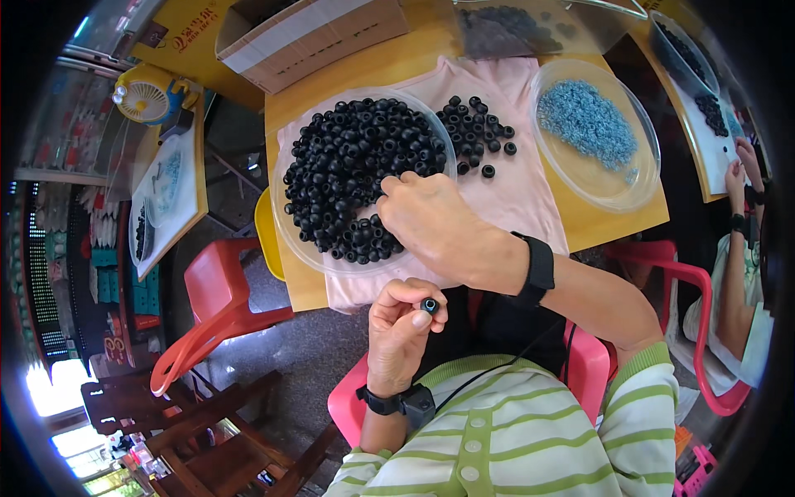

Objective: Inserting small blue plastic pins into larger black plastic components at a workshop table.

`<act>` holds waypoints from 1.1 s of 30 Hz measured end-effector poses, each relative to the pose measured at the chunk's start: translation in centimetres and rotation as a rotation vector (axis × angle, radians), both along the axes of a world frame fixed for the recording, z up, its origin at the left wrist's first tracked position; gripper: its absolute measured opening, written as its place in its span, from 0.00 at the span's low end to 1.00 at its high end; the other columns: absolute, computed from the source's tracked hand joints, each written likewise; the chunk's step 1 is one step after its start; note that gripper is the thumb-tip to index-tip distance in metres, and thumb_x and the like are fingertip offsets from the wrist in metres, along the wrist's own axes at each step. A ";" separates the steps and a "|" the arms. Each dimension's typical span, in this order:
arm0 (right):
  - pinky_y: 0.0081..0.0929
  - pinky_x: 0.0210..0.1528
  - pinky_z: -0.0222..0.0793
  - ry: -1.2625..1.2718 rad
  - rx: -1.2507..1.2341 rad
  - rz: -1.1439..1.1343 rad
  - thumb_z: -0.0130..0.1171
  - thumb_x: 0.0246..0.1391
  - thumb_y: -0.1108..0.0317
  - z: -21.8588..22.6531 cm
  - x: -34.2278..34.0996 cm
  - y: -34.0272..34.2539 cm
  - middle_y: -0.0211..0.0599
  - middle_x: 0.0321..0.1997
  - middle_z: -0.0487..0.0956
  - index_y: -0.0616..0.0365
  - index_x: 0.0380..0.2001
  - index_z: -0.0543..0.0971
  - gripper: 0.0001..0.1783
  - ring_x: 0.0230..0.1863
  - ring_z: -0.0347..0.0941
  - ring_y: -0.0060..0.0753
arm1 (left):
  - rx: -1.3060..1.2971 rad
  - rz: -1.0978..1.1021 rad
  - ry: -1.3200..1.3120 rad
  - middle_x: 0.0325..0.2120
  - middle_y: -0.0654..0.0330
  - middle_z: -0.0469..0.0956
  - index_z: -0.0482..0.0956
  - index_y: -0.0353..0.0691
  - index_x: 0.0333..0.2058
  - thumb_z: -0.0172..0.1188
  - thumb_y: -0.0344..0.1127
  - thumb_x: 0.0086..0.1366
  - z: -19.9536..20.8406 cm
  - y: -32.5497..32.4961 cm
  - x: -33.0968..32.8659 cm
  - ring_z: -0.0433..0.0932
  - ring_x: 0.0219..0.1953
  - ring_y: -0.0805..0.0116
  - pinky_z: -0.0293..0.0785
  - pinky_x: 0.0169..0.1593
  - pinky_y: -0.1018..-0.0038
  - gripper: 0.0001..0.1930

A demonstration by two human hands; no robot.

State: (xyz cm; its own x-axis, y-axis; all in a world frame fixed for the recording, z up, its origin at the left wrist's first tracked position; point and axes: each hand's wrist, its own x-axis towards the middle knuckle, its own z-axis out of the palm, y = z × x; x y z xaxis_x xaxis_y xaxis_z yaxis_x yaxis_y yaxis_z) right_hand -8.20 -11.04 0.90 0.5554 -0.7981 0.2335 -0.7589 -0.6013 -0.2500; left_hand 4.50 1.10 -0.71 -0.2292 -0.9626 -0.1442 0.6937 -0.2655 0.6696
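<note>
My left hand (pixel 402 330) is close to my body, below the table's front edge. Its thumb and fingers pinch one black bead (pixel 429 306), whose round hole faces up with a bluish rim inside. Reaching across, my right hand (pixel 437 222) is over a round clear tub (pixel 287 236) heaped with black beads (pixel 364 137). Its fingers are curled together among the beads, and whatever they grip is hidden. Loose black beads (pixel 474 132) lie on a pink cloth (pixel 505 195) to the right of the tub.
A second round clear tub (pixel 609 192) holds small light-blue pieces (pixel 588 124). At the back stand a cardboard box (pixel 310 45) and a clear bin (pixel 509 33) of dark pieces. A red chair (pixel 219 286) is left. At far right, another person's hands (pixel 741 174) work at a table.
</note>
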 end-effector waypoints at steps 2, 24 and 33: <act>0.33 0.32 0.75 -0.014 -0.033 -0.020 0.62 0.43 0.70 -0.7 -0.1 -0.2 0.35 0.32 0.77 0.56 0.27 0.83 0.06 0.35 0.78 0.36 | -0.005 -0.018 0.002 0.39 0.50 0.77 0.76 0.36 0.41 0.61 0.25 0.62 0.1 0.1 -0.1 0.76 0.35 0.68 0.75 0.38 0.76 0.09; 0.31 0.33 0.73 -0.421 -0.039 -0.288 0.65 0.48 0.74 -1.6 -12.5 7.5 0.33 0.33 0.78 0.55 0.37 0.82 0.10 0.34 0.77 0.36 | 0.025 -0.146 -0.057 0.40 0.49 0.79 0.76 0.35 0.40 0.61 0.23 0.62 0.1 0.4 -2.6 0.78 0.36 0.69 0.77 0.41 0.75 0.08; 0.33 0.35 0.73 -0.413 0.046 -0.303 0.65 0.49 0.69 -1.7 -11.9 7.2 0.30 0.32 0.76 0.51 0.32 0.81 0.05 0.37 0.77 0.37 | 0.102 -0.154 -0.059 0.41 0.51 0.80 0.76 0.33 0.44 0.61 0.25 0.64 0.4 0.5 -2.9 0.79 0.38 0.70 0.77 0.43 0.76 0.10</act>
State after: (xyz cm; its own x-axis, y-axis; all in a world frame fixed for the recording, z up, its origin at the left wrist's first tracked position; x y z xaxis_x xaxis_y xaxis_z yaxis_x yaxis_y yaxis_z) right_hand -20.10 -3.86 -0.84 0.1661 -0.9234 0.3460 -0.7296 -0.3511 -0.5869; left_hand 1.61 1.62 -0.30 -0.3607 -0.8966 -0.2571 0.5997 -0.4340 0.6723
